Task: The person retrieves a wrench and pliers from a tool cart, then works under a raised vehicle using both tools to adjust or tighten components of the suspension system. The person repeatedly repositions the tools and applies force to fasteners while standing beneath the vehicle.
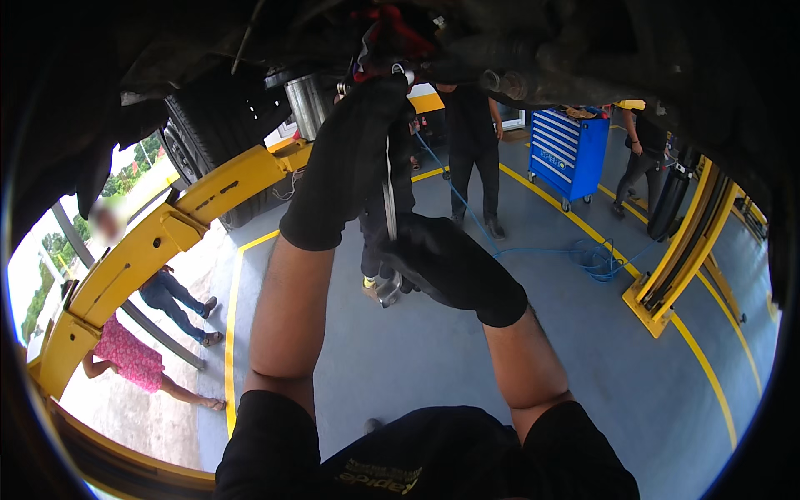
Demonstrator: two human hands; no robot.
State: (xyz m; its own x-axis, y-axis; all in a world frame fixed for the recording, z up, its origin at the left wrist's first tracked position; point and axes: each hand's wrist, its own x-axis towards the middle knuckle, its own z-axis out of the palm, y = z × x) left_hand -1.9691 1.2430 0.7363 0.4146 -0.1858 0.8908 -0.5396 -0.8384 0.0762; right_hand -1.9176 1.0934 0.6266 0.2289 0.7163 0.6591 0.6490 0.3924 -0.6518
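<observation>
A long silver wrench stands nearly upright below the car's underside. My right hand, in a black glove, is closed around its lower part, and the wrench's rounded metal end shows beneath the fingers. Higher up, my left hand, also black-gloved, reaches to the underbody with its fingers closed about the wrench's upper part. Just above those fingertips a small shiny curved metal end shows beside a red part. The back of the left glove hides most of its grip.
Dark underbody, a tire and a metal cylinder hang overhead. A yellow lift arm curves along the left; a yellow lift post stands right. Beyond are a blue tool cabinet, a coiled blue hose and several people.
</observation>
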